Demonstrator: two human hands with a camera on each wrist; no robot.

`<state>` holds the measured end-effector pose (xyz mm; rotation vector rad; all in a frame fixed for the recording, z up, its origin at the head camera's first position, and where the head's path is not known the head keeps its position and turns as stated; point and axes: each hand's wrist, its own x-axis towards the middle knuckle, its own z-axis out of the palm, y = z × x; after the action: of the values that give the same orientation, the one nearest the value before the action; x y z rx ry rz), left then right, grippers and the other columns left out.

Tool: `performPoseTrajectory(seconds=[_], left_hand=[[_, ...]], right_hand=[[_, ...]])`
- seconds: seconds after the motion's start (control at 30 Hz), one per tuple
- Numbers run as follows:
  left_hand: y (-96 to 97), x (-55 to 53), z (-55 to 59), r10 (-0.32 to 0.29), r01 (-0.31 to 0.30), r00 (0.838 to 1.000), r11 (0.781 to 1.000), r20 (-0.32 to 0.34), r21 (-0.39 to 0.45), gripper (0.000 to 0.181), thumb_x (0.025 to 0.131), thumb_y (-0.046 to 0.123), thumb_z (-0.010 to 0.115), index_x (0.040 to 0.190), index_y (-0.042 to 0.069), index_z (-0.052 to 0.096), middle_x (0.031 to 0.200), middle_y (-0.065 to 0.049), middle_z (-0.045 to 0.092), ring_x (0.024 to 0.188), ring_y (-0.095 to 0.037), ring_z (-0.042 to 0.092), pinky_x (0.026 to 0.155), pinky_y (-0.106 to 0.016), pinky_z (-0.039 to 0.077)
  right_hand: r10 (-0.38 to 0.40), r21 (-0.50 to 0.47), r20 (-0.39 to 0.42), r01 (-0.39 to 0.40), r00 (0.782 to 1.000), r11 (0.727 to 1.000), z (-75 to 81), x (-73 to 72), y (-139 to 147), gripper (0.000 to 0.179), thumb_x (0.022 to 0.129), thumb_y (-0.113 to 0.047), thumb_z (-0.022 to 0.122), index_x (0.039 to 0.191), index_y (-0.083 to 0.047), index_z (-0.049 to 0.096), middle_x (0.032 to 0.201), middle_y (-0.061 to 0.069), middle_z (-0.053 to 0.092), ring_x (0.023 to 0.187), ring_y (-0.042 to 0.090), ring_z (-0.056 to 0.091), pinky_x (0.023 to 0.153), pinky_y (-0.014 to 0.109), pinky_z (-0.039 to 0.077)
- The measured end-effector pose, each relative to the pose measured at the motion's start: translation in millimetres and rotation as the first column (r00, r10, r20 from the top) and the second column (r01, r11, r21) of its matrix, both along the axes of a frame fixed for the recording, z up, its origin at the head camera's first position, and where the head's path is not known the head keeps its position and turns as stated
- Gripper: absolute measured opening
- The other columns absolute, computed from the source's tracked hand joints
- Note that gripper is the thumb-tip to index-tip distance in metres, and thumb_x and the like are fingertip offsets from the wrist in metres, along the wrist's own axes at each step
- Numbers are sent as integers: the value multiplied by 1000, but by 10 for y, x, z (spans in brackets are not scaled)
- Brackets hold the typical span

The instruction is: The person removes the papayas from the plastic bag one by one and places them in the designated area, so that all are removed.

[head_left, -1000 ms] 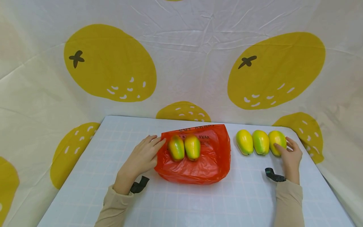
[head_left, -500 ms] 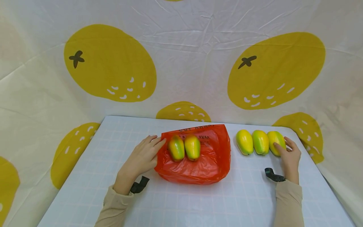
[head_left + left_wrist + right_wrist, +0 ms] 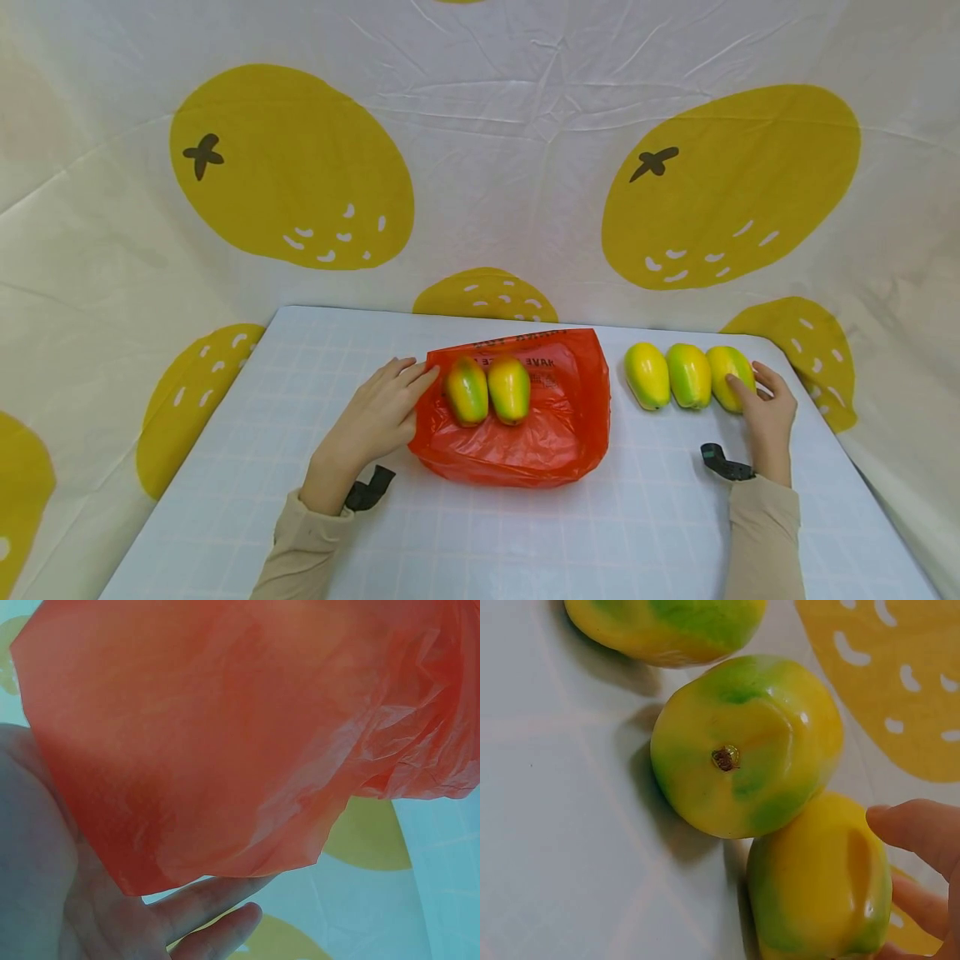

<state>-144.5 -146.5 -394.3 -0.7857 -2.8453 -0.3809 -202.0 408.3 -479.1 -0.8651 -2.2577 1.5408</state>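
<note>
My right hand [image 3: 772, 408] grips the rightmost yellow-green papaya [image 3: 731, 375], its thumb at the near side and the other fingers along the right. In the right wrist view this papaya [image 3: 821, 885] lies against the middle papaya [image 3: 746, 750]. Two more papayas, the left one [image 3: 647, 377] and the middle one [image 3: 689, 377], stand in the same row. With fingers fairly straight, my left hand [image 3: 378, 412] touches the left edge of a red plastic bag [image 3: 555, 450]. Its thumb is hidden behind the bag [image 3: 202, 750] in the left wrist view. Two papayas [image 3: 487, 392] show at the bag.
A white table [image 3: 637, 533] with a faint grid carries everything. Behind it hangs a pale cloth [image 3: 502, 167] printed with large yellow fruits. A black wrist mount sits at each wrist, the left one [image 3: 370, 489] and the right one [image 3: 726, 463].
My right hand and the rightmost papaya have shifted slightly left, closer to the middle papaya. The left hand and the bag have stayed in place.
</note>
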Motion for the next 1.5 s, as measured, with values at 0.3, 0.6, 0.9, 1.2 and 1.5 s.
performPoseTrajectory(seconds=[0.3,0.6,0.9,1.2,1.5], left_hand=[[7,-2,1,-1,1,1000,1000,7,0,55,83,-1,53,138,3,58,140,-17,55,132,-40,46,114,-53,32],[9,3,6,8,-8,1000,1000,17,-3,56,83,0,54,138,3,57,141,-17,55,132,-40,45,114,-54,32],[6,10,7,11,-11,1000,1000,15,-1,56,83,0,53,138,3,57,141,-17,54,132,-40,45,113,-54,33],[11,6,0,11,-11,1000,1000,11,-2,55,83,0,54,138,2,57,140,-18,55,132,-40,46,113,-54,33],[8,-1,3,6,-6,1000,1000,5,-5,55,84,1,54,139,1,55,139,-19,55,131,-39,47,113,-53,33]], right_hand=[[-29,-31,-24,28,999,999,35,-3,3,65,92,-38,67,151,-24,44,151,2,41,131,20,40,113,29,33],[-3,-1,-57,3,998,1000,121,15,-24,63,95,-37,63,152,-23,41,158,1,35,146,21,26,120,35,22],[-26,-38,-125,22,992,999,252,49,-108,57,96,-32,64,149,-24,46,155,-1,38,143,15,29,118,30,25],[-20,-79,-233,1,972,997,403,56,-215,51,95,-22,65,144,-20,53,148,1,45,135,14,36,116,22,25],[50,-9,-265,-55,963,998,510,50,-345,47,97,-22,63,143,-17,54,143,1,50,134,16,40,120,27,15]])
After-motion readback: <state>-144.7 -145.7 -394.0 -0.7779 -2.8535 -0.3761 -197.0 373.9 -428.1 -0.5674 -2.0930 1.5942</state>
